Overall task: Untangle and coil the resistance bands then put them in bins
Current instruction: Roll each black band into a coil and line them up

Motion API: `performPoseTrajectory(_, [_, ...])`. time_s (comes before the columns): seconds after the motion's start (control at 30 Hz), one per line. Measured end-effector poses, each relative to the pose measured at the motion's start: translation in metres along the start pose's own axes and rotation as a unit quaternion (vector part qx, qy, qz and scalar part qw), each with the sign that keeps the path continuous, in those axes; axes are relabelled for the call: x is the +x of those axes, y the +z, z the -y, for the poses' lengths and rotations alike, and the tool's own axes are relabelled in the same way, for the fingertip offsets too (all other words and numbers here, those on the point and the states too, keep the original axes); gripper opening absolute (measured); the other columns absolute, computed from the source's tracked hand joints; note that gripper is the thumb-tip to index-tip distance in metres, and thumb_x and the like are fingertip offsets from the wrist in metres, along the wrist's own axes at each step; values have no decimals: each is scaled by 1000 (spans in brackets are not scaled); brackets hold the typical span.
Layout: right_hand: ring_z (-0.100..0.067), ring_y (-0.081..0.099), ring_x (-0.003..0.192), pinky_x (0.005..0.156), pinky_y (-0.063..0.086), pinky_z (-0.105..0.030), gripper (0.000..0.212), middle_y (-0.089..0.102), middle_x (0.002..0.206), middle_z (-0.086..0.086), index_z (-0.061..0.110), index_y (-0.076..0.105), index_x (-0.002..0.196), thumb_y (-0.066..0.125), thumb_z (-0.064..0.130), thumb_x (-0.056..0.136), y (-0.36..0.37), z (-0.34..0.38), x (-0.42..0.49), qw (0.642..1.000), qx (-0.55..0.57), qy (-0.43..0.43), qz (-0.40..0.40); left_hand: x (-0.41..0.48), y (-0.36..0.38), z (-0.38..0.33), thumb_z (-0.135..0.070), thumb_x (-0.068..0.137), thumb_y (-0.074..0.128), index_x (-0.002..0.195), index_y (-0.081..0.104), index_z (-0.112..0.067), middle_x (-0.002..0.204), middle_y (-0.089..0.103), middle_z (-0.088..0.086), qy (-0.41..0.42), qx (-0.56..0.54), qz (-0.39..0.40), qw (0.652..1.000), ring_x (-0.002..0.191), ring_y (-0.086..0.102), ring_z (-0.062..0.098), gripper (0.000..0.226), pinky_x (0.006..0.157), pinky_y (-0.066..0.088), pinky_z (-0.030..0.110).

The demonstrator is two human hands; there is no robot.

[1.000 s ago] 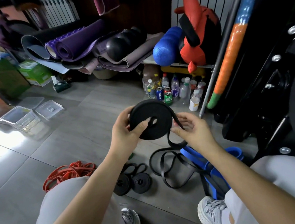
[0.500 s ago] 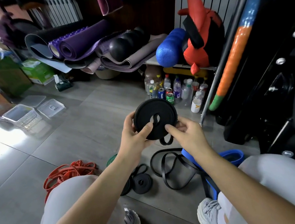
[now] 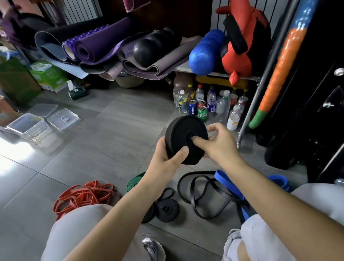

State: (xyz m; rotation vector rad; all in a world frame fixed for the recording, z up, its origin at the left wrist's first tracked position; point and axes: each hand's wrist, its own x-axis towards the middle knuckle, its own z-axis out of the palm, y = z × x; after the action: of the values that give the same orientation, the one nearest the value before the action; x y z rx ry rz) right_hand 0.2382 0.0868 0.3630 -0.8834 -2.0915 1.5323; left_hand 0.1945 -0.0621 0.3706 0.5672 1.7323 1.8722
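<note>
Two clear bins (image 3: 29, 128) stand on the floor at far left with a clear lid (image 3: 63, 119) beside them, the tile showing through their walls; they are well apart from the bands. The black coil (image 3: 185, 141) is held in the air in front of the person. It is a wound disc, its flat face tilted up toward the camera. The left hand (image 3: 167, 155) grips its lower left rim, thumb laid across the face. The right hand (image 3: 220, 140) has curled fingers pinching at the centre hole. Below, on grey tile (image 3: 106, 152), lie tangled red bands (image 3: 83, 195), a green band (image 3: 135, 180), small black coils (image 3: 166, 209), a loose black band (image 3: 204, 196) and a blue band (image 3: 228, 184). Rolled mats (image 3: 97, 43), a blue roller (image 3: 206, 52) and bottles (image 3: 206, 104) line the back.
</note>
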Motion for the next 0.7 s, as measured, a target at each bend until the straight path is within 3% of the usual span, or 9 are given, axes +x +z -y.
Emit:
performPoseTrajectory(0.03, [-24,67,81,70,58,-48,33,66,86,-3,31,49,83,75,38,64,1,-1,2,1000,-11,9,7,1,-3,2,-20,92,57,116,41,-31,115,57,-2,-23,24,4,999,101,59,7,30,81,52,24])
performPoseTrajectory(0.13, [-20,65,83,69,58,-44,36,63,88,2,30,49,85,74,43,64,7,-3,10,998,-64,18,23,7,-14,10,-26,95,52,125,38,-29,120,58,2,-116,-12,17,993,102,63,20,33,86,53,38])
performPoseTrajectory(0.23, [-17,61,83,69,58,-43,38,57,86,7,26,47,90,72,43,67,23,-1,26,991,-117,20,56,19,-25,13,-14,95,51,122,40,-24,118,59,4,-105,-45,3,993,98,67,20,31,87,54,40])
performPoseTrajectory(0.33, [-21,63,84,72,57,-44,39,59,89,2,21,47,94,72,39,69,36,5,52,990,-106,39,84,42,-36,5,-18,94,53,112,41,-30,117,59,6,-95,24,-2,995,98,67,24,25,87,55,42])
performPoseTrajectory(0.47, [-18,62,80,50,49,-26,32,61,94,-3,23,44,82,73,33,71,47,4,94,986,-91,67,119,84,-58,-2,-34,91,58,127,39,-30,121,59,-1,-158,94,64,981,104,64,15,41,91,52,41])
performPoseTrajectory(0.53, [-23,63,86,61,56,-35,31,61,97,-6,22,45,82,73,30,70,61,-12,111,984,-74,89,132,100,-71,13,-39,89,60,133,36,-30,124,56,-6,-181,136,83,970,111,58,10,51,94,49,39])
performPoseTrajectory(0.63, [-20,64,80,53,55,-30,33,62,96,-7,21,47,83,73,31,65,95,-50,122,976,-72,129,163,115,-88,61,-36,86,64,128,46,-28,119,62,-2,-254,67,74,962,106,61,13,47,95,50,38])
performPoseTrajectory(0.7, [-21,65,80,60,59,-36,44,61,95,-6,19,49,88,69,38,54,122,-83,123,964,-79,172,185,118,-97,103,-27,86,66,122,55,-21,112,68,3,-298,39,30,953,103,64,17,38,89,53,33])
